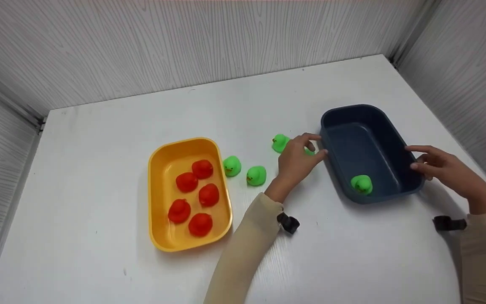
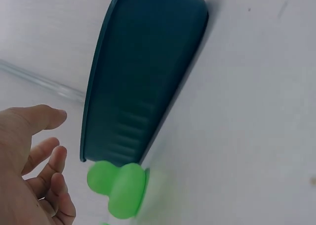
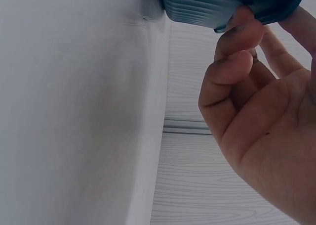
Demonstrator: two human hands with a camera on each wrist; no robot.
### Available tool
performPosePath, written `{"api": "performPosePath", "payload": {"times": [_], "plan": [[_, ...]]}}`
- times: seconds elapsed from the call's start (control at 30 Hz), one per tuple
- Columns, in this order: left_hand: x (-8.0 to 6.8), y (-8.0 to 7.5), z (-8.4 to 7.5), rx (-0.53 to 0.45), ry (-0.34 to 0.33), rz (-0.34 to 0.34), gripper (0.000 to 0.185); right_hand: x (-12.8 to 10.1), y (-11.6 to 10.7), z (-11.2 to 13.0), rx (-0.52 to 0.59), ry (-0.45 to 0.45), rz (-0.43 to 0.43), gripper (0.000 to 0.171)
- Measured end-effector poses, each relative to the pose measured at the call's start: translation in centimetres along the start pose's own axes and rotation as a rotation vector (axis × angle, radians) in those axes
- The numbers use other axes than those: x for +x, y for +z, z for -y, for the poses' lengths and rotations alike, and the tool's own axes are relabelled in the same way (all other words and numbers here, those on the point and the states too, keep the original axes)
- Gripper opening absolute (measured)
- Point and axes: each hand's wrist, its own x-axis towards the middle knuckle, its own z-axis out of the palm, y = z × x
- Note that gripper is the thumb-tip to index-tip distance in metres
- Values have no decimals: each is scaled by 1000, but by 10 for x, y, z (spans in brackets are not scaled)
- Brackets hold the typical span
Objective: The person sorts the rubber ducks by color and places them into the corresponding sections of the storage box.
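A dark blue tray (image 1: pixel 355 147) stands at the right, with a green toy duck (image 1: pixel 362 185) lying in its near end. My right hand (image 1: pixel 445 169) grips the tray's right rim, thumb and forefinger over the edge and other fingers curled against its outer wall. Beside the left rim is my left hand (image 1: pixel 300 158), its fingers loosely bent and apart with nothing between them. In the left wrist view a green duck (image 2: pixel 126 190) sits by the tray's outer wall, close to that hand. Another green duck (image 1: pixel 280 143) shows just beyond the left hand, which partly hides the one by the wall.
Left of centre stands a yellow tray (image 1: pixel 153 198) holding several red toy ducks (image 1: pixel 201 224). Two more green ducks, one against its right wall (image 1: pixel 231 166) and one a little farther right (image 1: pixel 256 175), are on the white table (image 1: pixel 87 177). Pale wood-grain panels (image 1: pixel 184 46) enclose the table's back and sides.
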Motion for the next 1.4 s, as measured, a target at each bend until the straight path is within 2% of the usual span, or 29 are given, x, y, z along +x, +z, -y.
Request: {"api": "performPosePath", "payload": {"times": [0.1, 0.23, 0.33, 0.53, 0.87, 1.07, 1.4], "plan": [[2, -1, 5, -6, -24, -8, 36, 0, -1, 0, 11, -27, 8, 45], [4, -1, 8, 33, -69, -1, 38, -1, 0, 0, 17, -13, 8, 45], [4, -1, 10, 76, -113, 17, 40, -1, 0, -1, 12, 4, 5, 44], [6, 0, 14, 148, -160, 61, 46, 0, -2, -3, 24, -29, 18, 45], [5, -2, 16, 203, -195, 96, 44, -1, -1, 0, -2, 5, 3, 44], [5, -4, 17, 236, -212, 121, 44, -1, -1, 1, 18, 8, 9, 44], [5, -7, 19, 231, -211, 128, 38, 0, 1, 1, -9, 29, 10, 44]]}}
